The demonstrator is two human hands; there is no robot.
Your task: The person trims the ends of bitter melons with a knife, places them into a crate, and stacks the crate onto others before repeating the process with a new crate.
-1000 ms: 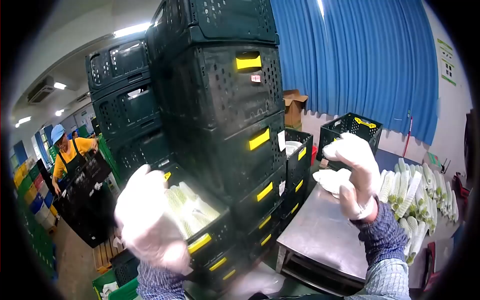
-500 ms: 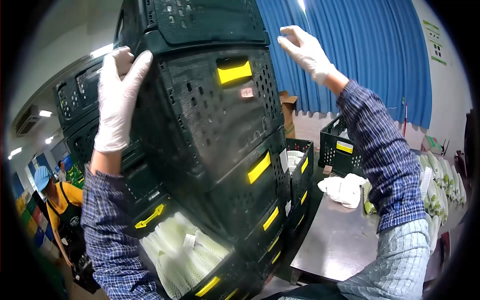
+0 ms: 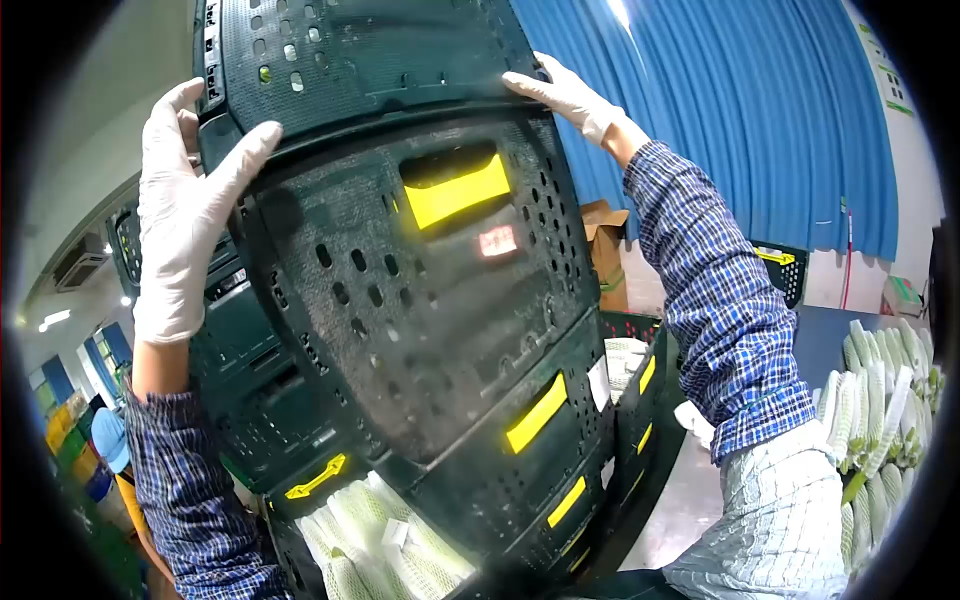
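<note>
My left hand, in a white glove, is at the lower left corner of the top dark green crate. Its thumb reaches across the front and its curled fingers are at the side, with the corner between them. On the opposite side, my gloved right hand has its thumb along the crate's right edge; its other fingers are partly hidden behind. Directly below sits another green crate with a yellow handle piece and a small pinkish label.
Low in front, an open crate holds net-wrapped produce. More wrapped produce lies on the metal table at right. A cardboard box stands behind the stack, before a blue curtain. A person in a blue cap is at left.
My right hand has moved left onto the top crate's edge. My left hand has come to its corner, thumb spread wider. The view has moved closer to the stack.
</note>
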